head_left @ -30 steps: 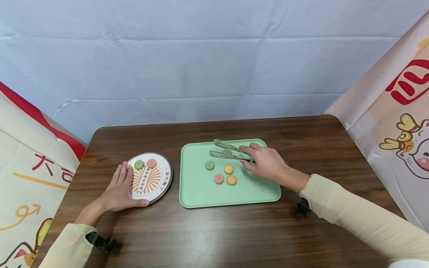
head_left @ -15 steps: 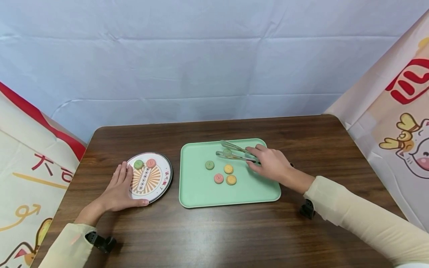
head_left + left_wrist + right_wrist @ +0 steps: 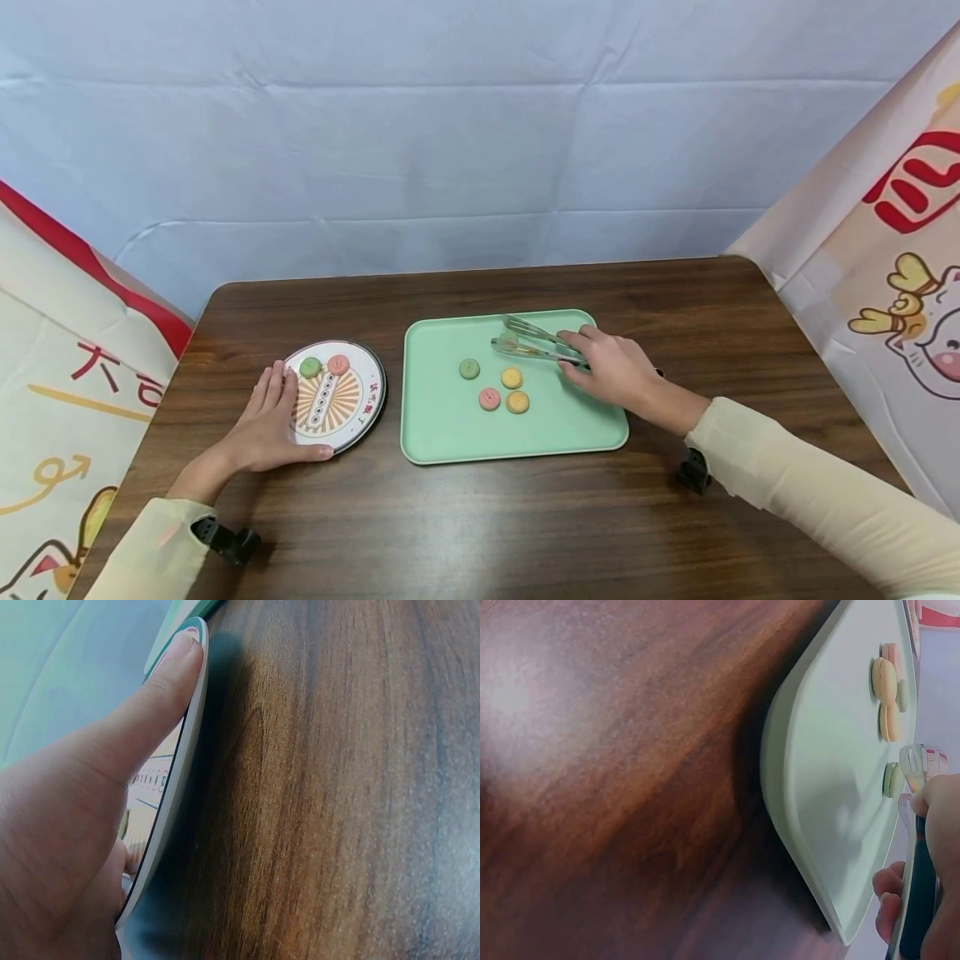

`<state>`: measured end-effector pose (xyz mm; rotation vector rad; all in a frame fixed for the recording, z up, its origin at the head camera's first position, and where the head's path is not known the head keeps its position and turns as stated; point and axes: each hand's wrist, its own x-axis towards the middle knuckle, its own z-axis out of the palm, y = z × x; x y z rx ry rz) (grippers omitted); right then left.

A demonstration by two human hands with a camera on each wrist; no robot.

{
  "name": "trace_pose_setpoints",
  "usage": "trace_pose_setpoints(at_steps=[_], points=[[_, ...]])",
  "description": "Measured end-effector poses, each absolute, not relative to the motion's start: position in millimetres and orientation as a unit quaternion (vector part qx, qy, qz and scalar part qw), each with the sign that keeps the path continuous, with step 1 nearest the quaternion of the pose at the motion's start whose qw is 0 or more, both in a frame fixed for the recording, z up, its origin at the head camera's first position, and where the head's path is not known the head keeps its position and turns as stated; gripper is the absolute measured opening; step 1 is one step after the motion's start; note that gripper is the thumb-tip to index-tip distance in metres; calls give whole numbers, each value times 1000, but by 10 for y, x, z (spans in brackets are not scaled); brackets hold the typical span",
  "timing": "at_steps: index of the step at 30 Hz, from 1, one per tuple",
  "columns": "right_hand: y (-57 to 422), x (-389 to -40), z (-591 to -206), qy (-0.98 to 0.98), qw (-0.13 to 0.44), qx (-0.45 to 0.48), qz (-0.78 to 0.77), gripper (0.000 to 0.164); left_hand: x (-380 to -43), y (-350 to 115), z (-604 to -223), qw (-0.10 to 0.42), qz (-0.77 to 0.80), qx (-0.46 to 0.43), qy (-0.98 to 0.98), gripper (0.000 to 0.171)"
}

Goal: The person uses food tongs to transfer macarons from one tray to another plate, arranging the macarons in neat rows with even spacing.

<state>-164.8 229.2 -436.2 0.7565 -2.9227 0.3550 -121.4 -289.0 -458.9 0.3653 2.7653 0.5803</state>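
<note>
In the head view, you are resting your left hand (image 3: 262, 425) on the left side of a round white plate (image 3: 351, 422), your fingers lying straight by its rim and your thumb spreading away from them at the near edge. Toward the plate's far side, a green macaron (image 3: 310, 367) and a pink macaron (image 3: 338, 365) are lying just beside each other. With your right hand (image 3: 615, 367) you are pinching the tongs (image 3: 540, 354) over the right part of a pale green tray (image 3: 438, 433). Their two arms are standing apart, and a second green macaron (image 3: 510, 337) is showing between them; whether they are touching it, I cannot tell. Also lying on the tray are a third green macaron (image 3: 468, 369), a yellow macaron (image 3: 512, 377), a second yellow macaron (image 3: 517, 402) just nearer to you, and a second pink macaron (image 3: 489, 399) on the left of that pair. Plate and tray are sitting apart on the brown table (image 3: 465, 533), and a pale cloth (image 3: 420, 150) is hanging behind. In the left wrist view, your thumb is lying along the plate's rim, while your other fingers are mostly hiding behind it. In the right wrist view, you are gripping the tongs' dark handle between thumb and curled fingers, and the tips are reaching close to the second green macaron, which is sitting on the tray
</note>
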Motion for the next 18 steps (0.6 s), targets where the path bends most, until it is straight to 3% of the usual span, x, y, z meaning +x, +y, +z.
trace_pose_setpoints(at_steps=[18], points=[[2331, -1627, -4413, -962, 48, 241, 119, 45, -1199, -2907, -4609, 132, 212, 133, 959, 142]])
